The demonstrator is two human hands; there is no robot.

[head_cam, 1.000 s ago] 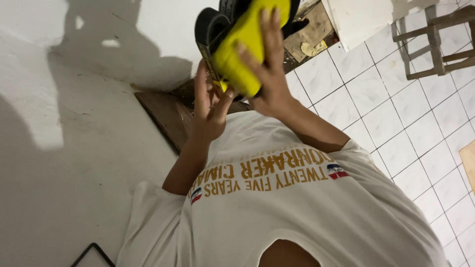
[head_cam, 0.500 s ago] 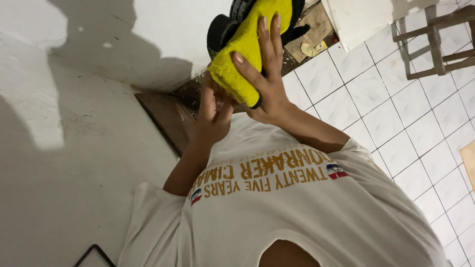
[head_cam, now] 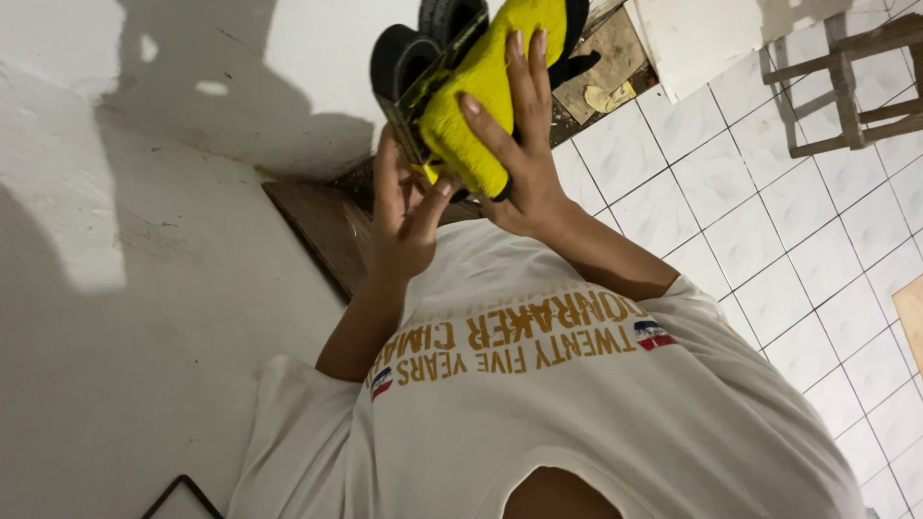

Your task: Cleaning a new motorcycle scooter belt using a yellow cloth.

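I hold a yellow fuzzy object (head_cam: 481, 86) with black wheel-like parts (head_cam: 409, 58) up in front of my chest. My right hand (head_cam: 519, 154) lies flat against its yellow side, fingers spread and pointing upward, gripping it. My left hand (head_cam: 404, 216) is just below and to the left, its fingertips touching the object's lower edge. My white T-shirt (head_cam: 538, 404) with gold lettering fills the lower part of the view. The far side of the object is hidden.
A white wall (head_cam: 144, 240) takes up the left side. A dark wooden board (head_cam: 317, 226) leans at its foot. White floor tiles (head_cam: 769, 231) spread to the right, with a wooden stool (head_cam: 846, 86) at the top right. A black wire frame (head_cam: 183, 492) sits bottom left.
The yellow object has turned a little, so more of a black wheel shows on its left. My right hand's fingers have slid higher on it. My left hand stays at its lower edge.
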